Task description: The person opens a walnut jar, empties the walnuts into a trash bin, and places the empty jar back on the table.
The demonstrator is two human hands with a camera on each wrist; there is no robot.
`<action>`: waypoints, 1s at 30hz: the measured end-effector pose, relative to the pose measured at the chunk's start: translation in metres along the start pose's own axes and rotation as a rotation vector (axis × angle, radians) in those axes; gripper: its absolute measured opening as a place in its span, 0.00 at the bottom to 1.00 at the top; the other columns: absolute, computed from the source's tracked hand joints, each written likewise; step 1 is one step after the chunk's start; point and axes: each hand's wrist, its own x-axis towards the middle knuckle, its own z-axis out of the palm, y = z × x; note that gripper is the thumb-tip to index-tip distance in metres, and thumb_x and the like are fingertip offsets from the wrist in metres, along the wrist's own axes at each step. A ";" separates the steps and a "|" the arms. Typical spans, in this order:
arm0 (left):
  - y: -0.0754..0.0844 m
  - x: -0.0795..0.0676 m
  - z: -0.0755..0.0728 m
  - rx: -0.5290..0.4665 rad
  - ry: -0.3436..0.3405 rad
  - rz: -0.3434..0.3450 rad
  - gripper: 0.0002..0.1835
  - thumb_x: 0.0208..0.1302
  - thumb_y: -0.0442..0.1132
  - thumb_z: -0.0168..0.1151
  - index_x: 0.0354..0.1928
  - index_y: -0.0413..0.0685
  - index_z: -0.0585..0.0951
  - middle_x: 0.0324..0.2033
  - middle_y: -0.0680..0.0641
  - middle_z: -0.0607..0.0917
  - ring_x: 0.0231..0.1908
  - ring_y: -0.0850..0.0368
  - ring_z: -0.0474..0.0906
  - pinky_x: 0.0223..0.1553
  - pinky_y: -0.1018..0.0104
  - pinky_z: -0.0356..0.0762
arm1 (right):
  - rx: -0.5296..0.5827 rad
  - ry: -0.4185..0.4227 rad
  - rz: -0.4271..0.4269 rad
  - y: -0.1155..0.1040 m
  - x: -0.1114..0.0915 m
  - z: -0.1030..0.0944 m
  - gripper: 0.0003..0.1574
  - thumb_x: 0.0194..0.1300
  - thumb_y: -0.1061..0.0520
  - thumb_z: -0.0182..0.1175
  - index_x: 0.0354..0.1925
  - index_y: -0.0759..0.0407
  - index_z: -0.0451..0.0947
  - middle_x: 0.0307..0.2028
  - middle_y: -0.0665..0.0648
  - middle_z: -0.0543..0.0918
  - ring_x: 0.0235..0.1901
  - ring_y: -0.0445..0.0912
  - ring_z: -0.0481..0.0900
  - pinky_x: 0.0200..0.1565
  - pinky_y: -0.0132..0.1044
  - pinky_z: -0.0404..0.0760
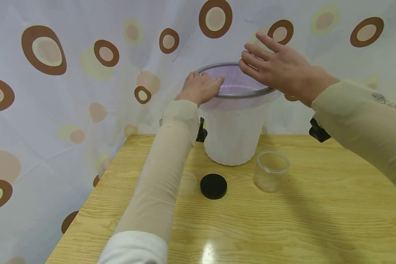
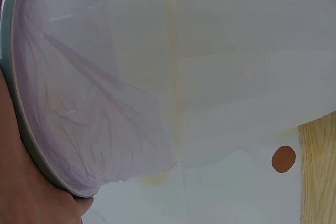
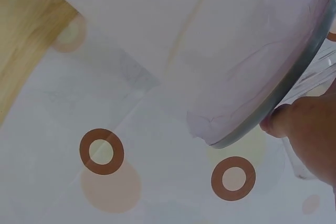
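A tall whitish bin [image 1: 231, 132] with a grey ring rim [image 1: 241, 95] and a thin purple liner [image 1: 234, 75] stands at the back of the table. My left hand [image 1: 201, 86] rests on the rim's left side, its thumb over the opening. In the left wrist view the left hand [image 2: 31, 192] lies along the rim. My right hand [image 1: 280, 68] is at the right side of the rim, fingers extended and spread. The right wrist view shows its thumb [image 3: 278, 121] close against the rim. A clear plastic piece [image 3: 310, 80] lies behind it; whether the hand touches it I cannot tell.
On the wooden table [image 1: 316, 220], in front of the bin, are a black round lid [image 1: 213, 186], a clear jar [image 1: 271, 172] and a faint clear disc [image 1: 187, 184] partly behind the left sleeve. A spotted curtain [image 1: 85, 91] hangs behind and to the left.
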 end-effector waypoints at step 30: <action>-0.001 0.001 0.002 -0.025 0.002 0.007 0.43 0.64 0.67 0.18 0.71 0.44 0.49 0.70 0.42 0.49 0.70 0.49 0.40 0.70 0.60 0.37 | 0.907 0.133 0.696 -0.001 -0.023 0.002 0.57 0.44 0.54 0.71 0.65 0.61 0.50 0.62 0.67 0.61 0.62 0.63 0.56 0.66 0.54 0.45</action>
